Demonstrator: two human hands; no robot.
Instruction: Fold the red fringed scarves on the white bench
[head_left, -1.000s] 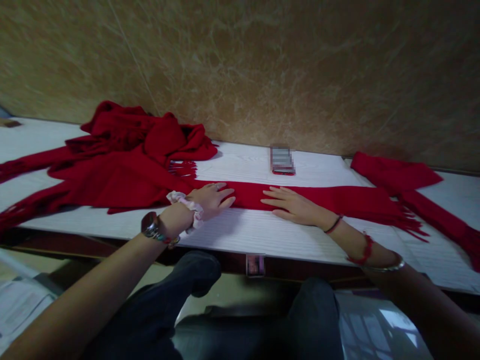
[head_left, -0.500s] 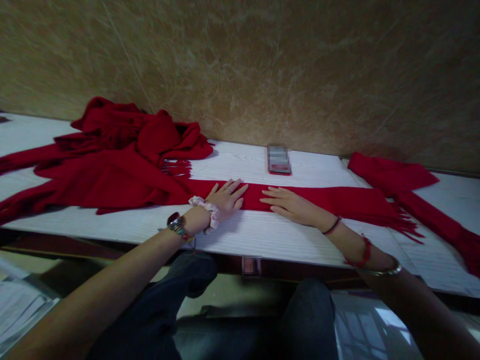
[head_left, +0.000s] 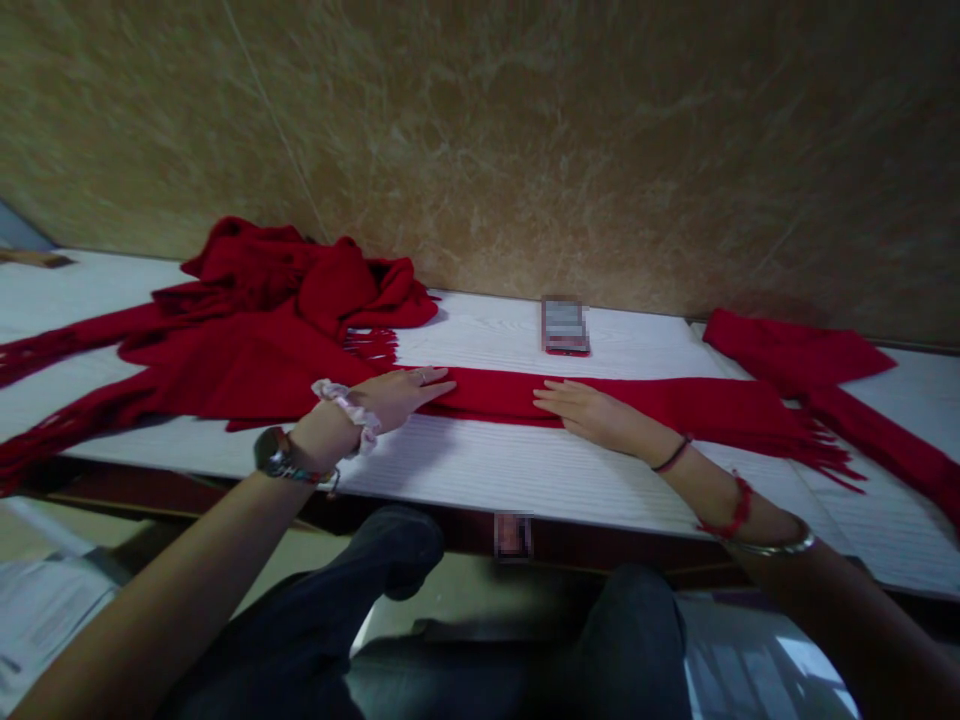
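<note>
Noted across the upper half of the frame: brown marbled wall (head_left: 480, 140). Below it, recorded a white wood-grained tabletop (head_left: 465, 475), spanning the frame from left to right.

Found at the centre of the frame: red scarf (head_left: 495, 396), laid flat as a long narrow strip, with fringe at its right end. Impossible to tell at the left, under the overlapping cloth, where the strip ends. At the left of the frame, observed a rumpled red heap (head_left: 262, 300), with fringed tails trailing to the left edge.

Left hand (head_left: 401, 393) seen over the strip, left of centre; fingers extended, close together and not closed around the cloth. Hard to judge how firmly in contact. Right hand (head_left: 596, 412) seen on the strip, right of centre; fingers straight, nearly side by side, laid flat on the cloth, with no grip taken.

Located behind the strip, near the wall: phone-like item (head_left: 566, 325), its face pixelated. Located at the right of the frame: folded red cloth (head_left: 795, 350), just beside the fringe. Also logged: pale scrunchie (head_left: 349, 410) around the left wrist and silver bangle (head_left: 780, 545) on the right forearm.
</note>
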